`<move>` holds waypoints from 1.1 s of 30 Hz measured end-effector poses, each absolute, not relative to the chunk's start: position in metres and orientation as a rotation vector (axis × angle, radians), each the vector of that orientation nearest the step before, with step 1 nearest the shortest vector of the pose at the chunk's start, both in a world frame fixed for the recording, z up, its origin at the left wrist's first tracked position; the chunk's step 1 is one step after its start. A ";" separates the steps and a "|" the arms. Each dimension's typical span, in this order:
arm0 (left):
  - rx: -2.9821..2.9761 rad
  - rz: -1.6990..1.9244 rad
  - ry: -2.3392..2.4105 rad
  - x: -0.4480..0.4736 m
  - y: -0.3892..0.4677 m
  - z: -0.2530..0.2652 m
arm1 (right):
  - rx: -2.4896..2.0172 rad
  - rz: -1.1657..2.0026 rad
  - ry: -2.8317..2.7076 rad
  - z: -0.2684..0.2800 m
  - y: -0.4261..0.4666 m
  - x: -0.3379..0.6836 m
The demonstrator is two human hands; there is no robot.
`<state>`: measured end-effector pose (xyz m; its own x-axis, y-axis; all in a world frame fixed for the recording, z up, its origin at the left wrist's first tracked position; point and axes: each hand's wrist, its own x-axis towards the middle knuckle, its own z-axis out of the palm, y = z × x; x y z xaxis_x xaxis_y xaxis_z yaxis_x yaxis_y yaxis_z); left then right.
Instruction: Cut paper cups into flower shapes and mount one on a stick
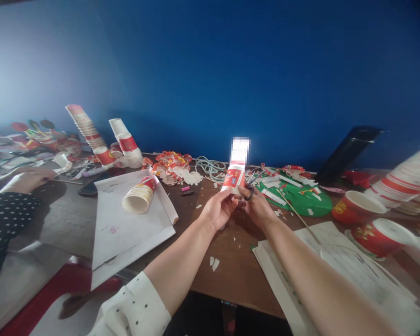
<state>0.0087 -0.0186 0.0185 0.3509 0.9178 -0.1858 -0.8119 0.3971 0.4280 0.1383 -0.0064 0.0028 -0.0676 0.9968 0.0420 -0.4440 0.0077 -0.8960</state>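
My left hand (pixel 217 208) is closed on a red and white paper cup (pixel 235 177), held up over the brown table. Above the cup stands a bright white patch (pixel 240 148), blurred into blocks, so I cannot make it out. Close beside the cup, my right hand (pixel 259 207) is closed on scissors (pixel 249 193) with dark finger loops. Their blades point up and away, to the right of the cup. Small white paper scraps (pixel 214 263) lie on the table below my hands.
On the left, a cup (pixel 137 199) lies on white paper (pixel 126 242); a co-worker's hand (pixel 26 179) rests beyond. Cup stacks (pixel 87 130) lean behind. To the right are a green sheet (pixel 301 200) with cuttings, a black bottle (pixel 350 151) and red cups (pixel 359 205). A blue wall (pixel 210 84) rises behind.
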 end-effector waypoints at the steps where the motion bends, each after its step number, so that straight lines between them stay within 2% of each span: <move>1: 0.281 1.139 0.434 0.009 -0.018 0.019 | -0.811 1.426 -0.931 0.003 -0.007 0.138; 19: 0.281 1.140 0.424 0.008 -0.016 0.017 | -0.832 1.422 -0.942 0.005 -0.009 0.139; 33: 0.251 1.229 0.462 0.001 -0.011 0.020 | -0.951 1.295 -0.994 0.000 -0.009 0.140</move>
<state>0.0008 -0.0108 0.0197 0.2589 0.9442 -0.2037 -0.8445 0.3236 0.4266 0.1397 -0.0089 0.0003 0.0193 0.9987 0.0467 -0.3030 0.0503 -0.9517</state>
